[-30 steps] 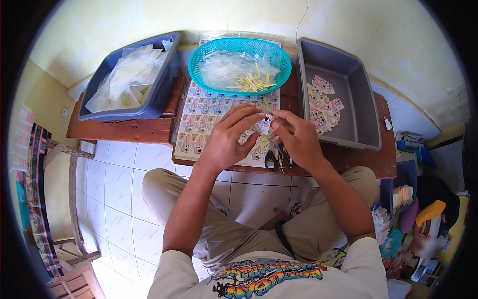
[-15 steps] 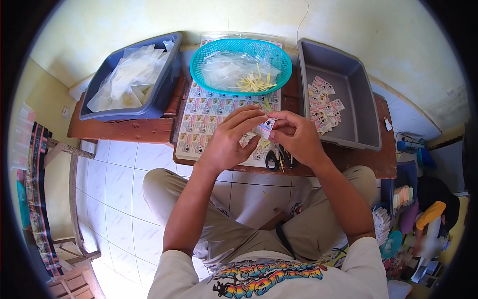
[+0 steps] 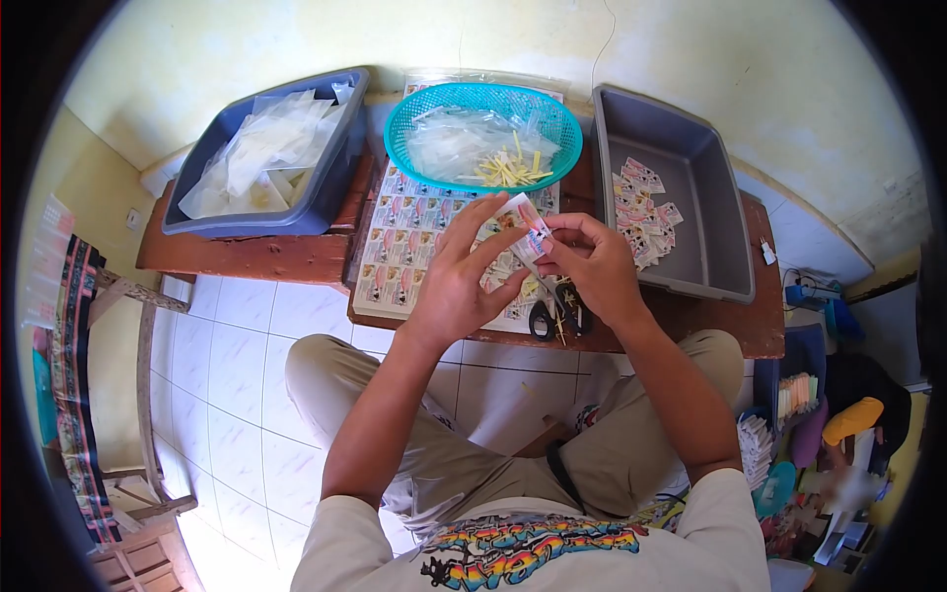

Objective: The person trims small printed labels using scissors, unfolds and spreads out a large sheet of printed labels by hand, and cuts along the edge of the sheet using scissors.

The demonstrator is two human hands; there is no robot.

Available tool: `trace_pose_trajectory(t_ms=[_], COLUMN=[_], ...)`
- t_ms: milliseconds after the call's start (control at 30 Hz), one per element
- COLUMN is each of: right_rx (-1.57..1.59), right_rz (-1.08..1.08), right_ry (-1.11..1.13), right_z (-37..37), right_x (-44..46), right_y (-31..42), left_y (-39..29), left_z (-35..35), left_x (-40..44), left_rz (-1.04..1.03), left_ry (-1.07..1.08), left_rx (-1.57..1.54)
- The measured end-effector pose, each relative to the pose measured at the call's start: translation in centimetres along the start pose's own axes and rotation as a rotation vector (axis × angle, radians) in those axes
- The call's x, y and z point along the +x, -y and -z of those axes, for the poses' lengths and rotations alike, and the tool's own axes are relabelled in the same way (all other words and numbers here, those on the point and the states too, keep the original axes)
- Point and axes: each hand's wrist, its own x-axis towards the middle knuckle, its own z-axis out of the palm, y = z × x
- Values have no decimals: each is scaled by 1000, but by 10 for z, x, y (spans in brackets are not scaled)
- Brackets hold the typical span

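A small white packet [image 3: 524,222] with coloured print is pinched between the thumb and fingers of my right hand [image 3: 597,274]. My left hand [image 3: 456,281] is on its other side, with the fingertips against the packet's left edge and the thumb held apart below. Under both hands lies a stack of printed label sheets [image 3: 392,247]. Black-handled scissors [image 3: 542,321] rest near the stack's front edge, below my right hand, with thin yellow strips around them.
Behind the hands stands a turquoise basket [image 3: 393,156] with clear plastic bags and yellow strips. The blue bin [image 3: 335,163] at left contains translucent sheets. At right, small printed pieces [image 3: 643,217] lie in a grey bin [image 3: 705,227]. Another person [image 3: 853,424] is at far right.
The packet has turned and come up between my hands, showing more of its white upper part. My left fingers have spread slightly apart. The view has shifted a little.
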Motion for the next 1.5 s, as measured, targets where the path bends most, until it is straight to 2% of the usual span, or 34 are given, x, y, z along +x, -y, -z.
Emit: trace_pose_trajectory(t_ms=[167, 567, 767, 833, 867, 933, 1200, 1267, 1300, 1367, 1400, 1467, 1500], right_rx=[100, 4, 123, 114, 105, 112, 78, -182, -181, -577, -576, -1081, -1078], right_rz=[-57, -93, -79, -79, -79, -76, -80, 9, 9, 5, 4, 60, 57], right_ry=[38, 69, 23, 25, 27, 45, 73, 49, 52, 158, 161, 197, 196], right_z=[-4, 0, -2, -4, -4, -5, -2, 2, 4, 8, 9, 10, 10], right_x=[-3, -3, -2, -2, -3, -4, -11, -16, -19, -27, -32, -42, -45], right_y=[2, 4, 1, 1, 0, -1, -8, -12, -12, -10, -15, -26, -29], left_y=[6, 7, 3, 2, 2, 3, 5, 7, 8, 9, 10, 11, 12], left_z=[-7, 3, -13, -23, -25, -28, -27, -26, -27, -28, -27, -27, -28], left_x=[-5, 1, -5, -9, -11, -14, -17, -19, -20, -20, -20, -20, -19], left_rz=[62, 20, 181, 456, 457, 605, 644, 653, 660, 671, 672, 676, 680], left_ry=[-11, 22, -114, -174, -173, -112, -144, -157, -174, -193, -195, -193, -203], left_rx=[2, -89, -121, -606, -606, -726, -797, -779, -802, -825, -830, -834, -844])
